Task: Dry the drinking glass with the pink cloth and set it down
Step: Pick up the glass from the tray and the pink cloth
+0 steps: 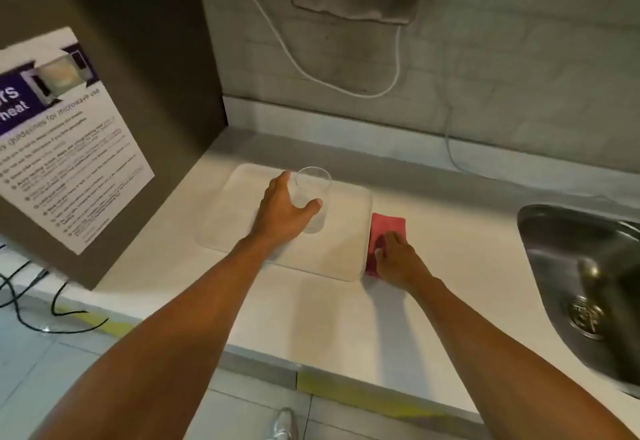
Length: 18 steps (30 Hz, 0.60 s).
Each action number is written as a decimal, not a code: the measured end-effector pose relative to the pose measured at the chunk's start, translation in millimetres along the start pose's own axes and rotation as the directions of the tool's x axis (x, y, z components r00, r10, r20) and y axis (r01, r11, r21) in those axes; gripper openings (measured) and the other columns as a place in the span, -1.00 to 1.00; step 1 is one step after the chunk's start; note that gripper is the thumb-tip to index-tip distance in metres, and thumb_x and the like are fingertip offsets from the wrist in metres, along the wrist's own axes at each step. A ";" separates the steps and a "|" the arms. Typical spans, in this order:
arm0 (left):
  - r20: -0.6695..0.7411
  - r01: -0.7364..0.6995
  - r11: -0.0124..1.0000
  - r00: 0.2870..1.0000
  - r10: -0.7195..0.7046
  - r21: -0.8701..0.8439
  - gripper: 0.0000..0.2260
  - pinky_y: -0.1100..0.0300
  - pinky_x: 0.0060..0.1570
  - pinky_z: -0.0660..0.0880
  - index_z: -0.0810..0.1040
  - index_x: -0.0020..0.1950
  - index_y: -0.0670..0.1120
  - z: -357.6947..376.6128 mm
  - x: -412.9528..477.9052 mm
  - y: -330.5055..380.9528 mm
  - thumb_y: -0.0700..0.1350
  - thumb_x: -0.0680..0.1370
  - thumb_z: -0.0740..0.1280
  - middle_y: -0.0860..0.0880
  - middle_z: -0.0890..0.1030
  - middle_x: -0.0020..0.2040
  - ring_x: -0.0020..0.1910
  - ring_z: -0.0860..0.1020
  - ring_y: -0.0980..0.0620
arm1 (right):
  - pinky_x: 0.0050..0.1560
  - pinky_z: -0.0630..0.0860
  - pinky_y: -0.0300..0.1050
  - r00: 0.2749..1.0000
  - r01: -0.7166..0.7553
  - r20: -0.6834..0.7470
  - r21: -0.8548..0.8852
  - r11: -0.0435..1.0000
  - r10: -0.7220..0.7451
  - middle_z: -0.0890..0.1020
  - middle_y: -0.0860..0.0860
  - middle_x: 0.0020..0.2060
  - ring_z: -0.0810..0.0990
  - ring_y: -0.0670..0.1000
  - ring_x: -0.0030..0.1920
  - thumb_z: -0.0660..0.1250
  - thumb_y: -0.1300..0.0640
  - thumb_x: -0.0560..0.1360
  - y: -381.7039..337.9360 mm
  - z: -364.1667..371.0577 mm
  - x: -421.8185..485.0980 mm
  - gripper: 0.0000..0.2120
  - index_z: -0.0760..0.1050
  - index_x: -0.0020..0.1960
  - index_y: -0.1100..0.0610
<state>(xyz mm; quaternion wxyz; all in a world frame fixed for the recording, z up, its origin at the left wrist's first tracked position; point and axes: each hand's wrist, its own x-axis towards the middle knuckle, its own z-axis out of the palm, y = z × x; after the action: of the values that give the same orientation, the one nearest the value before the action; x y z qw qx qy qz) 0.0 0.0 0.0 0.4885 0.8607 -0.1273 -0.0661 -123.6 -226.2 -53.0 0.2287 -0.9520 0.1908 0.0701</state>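
Note:
A clear drinking glass [313, 185] stands upright on a white tray [346, 249] on the counter. My left hand [282, 212] is wrapped around the glass, thumb in front and fingers behind. A folded pink cloth [386, 226] lies flat on the counter just right of the tray. My right hand [398, 256] rests on the near part of the cloth, fingers pressing down on it; whether it grips the cloth is unclear.
A steel sink [588, 287] is set into the counter at the right. A brown cabinet wall with a printed notice [65, 148] stands at the left. A white cable [346, 89] hangs on the tiled wall behind. The counter's front edge [311, 363] runs below my arms.

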 end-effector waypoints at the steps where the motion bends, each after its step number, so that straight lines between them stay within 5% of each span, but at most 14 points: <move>1: -0.010 -0.002 1.000 1.000 0.002 -0.025 -0.21 0.10 0.39 0.42 0.29 0.69 -0.09 1.7 5.0 -5.4 0.04 0.56 0.58 -0.11 0.42 0.63 0.56 0.44 -0.16 | 0.07 0.52 0.07 1.000 -0.023 -0.012 0.000 1.000 0.023 0.44 0.15 0.31 0.54 0.20 0.08 0.10 0.12 0.65 -0.1 3.4 2.4 -0.75 0.38 0.24 0.21; 4: -0.025 0.030 0.997 0.999 -0.032 -0.077 -0.22 0.16 0.33 0.41 0.36 0.65 -0.08 6.3 12.1 -20.0 0.02 0.52 0.62 -0.07 0.47 0.60 0.52 0.46 -0.09 | 0.12 0.54 0.10 0.996 -0.068 -0.058 -0.037 0.997 0.066 0.41 0.10 0.36 0.52 0.16 0.13 0.09 0.09 0.65 4.9 16.0 7.2 -0.68 0.36 0.34 0.19; 10: 0.006 0.056 0.974 0.998 -0.056 -0.220 -0.26 -0.15 0.39 0.59 0.52 0.52 -0.04 14.1 24.9 -37.5 0.01 0.39 0.69 -0.03 0.59 0.45 0.41 0.55 -0.05 | 0.34 0.44 0.05 0.978 -0.104 -0.189 -0.079 0.991 0.088 0.33 0.06 0.50 0.47 0.16 0.34 0.13 0.01 0.64 9.8 33.4 7.4 -0.55 0.40 0.46 0.18; 16: 0.022 0.019 0.974 1.000 -0.015 -0.224 -0.31 0.35 0.22 0.49 0.53 0.52 -0.03 23.5 37.3 -35.3 0.00 0.44 0.68 0.02 0.62 0.42 0.39 0.58 -0.05 | 0.08 0.55 -0.05 0.955 -0.060 -0.295 -0.080 0.995 0.034 0.53 0.09 0.34 0.60 0.15 0.14 0.19 -0.09 0.57 37.8 22.7 0.9 -0.62 0.65 0.08 0.15; 18: 0.004 0.015 0.976 1.000 -0.015 -0.218 -0.34 0.51 0.13 0.47 0.53 0.51 -0.06 27.0 40.4 -33.7 -0.02 0.46 0.68 -0.01 0.64 0.40 0.36 0.59 -0.04 | 0.08 0.56 -0.06 0.961 -0.059 -0.274 -0.079 0.995 0.036 0.50 0.05 0.36 0.59 0.12 0.15 0.23 -0.21 0.52 38.6 20.9 6.3 -0.55 0.61 0.13 0.13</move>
<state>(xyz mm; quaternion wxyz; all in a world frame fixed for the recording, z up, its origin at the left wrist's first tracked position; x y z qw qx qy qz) 37.5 -17.2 -42.4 0.5792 0.8029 -0.1134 -0.0842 -134.0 -250.4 -88.7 0.1574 -0.9567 0.2400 -0.0476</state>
